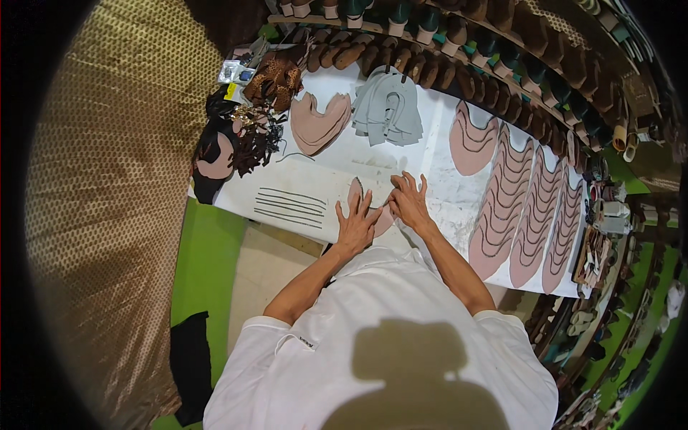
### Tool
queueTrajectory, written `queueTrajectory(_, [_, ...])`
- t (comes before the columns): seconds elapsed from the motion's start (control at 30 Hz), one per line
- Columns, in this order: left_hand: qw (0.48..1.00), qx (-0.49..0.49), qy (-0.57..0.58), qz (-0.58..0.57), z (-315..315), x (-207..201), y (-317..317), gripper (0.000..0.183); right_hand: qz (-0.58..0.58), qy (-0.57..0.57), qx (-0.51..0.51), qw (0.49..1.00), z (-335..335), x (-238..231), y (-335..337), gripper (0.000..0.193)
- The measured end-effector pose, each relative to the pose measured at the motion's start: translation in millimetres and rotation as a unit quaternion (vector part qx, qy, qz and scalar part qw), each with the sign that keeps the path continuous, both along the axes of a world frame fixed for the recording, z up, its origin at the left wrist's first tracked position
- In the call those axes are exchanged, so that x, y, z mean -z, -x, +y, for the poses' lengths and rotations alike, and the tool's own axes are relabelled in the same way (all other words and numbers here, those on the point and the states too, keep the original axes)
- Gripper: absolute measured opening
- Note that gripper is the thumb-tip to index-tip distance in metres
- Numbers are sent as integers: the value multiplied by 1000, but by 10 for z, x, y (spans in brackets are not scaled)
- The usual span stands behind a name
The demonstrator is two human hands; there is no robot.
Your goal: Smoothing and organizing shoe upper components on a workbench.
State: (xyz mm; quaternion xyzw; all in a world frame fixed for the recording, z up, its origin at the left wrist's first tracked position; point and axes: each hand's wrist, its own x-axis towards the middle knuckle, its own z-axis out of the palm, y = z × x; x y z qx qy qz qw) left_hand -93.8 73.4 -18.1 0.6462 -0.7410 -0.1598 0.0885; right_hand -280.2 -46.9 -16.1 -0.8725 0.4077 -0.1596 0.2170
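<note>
We look down through one wide fisheye view from the left side of the wearer's head, facing forward over the bench [438,143]. The white shirt [387,297] is closest, filling the lower middle; the left hand [356,223] and right hand [409,202] lie farther off, near the centre; rows of footwear [485,46] bend along our upper-right rim.

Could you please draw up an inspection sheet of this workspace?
Surface: pale worktable, scuffed and marked.
Work pieces: pink cutout at the near edge; dark strips to its left; dark-edged pink pieces overlapping in rows to its right.
Clutter: leopard-print scraps heaped at far left.
Left hand: fingers spread on the cutout.
Right hand: fingertips at the cutout, exact grip unclear.
Cables: nothing seen.
Surroundings: shoes racked beyond the table.
</note>
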Motion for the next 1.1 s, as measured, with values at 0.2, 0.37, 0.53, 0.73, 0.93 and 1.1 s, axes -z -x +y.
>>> queueTrajectory(0.2, [1000,14,0,0,-71,-63,12,59,24,4,-5,1000,-33,34,-46,5])
queueTrajectory(0.37, [1000,9,0,0,-97,-67,47,54,31,4,7,999,-41,31,-60,9])
queueTrajectory(0.53, [1000,-7,4,-1,-80,-34,100,51,29,9,9,999,-51,68,-71,7])
queueTrajectory(0.73, [1000,-17,-4,0,-135,-62,205,48,17,18,1,1000,-75,95,-67,6])
queueTrajectory(0.93, [999,-23,-4,33,-88,-117,200,47,26,-5,-7,1000,-79,56,-32,6])
queueTrajectory(1.1, [1000,-14,3,24,-107,-132,195,48,16,39,0,999,9,117,10,7])
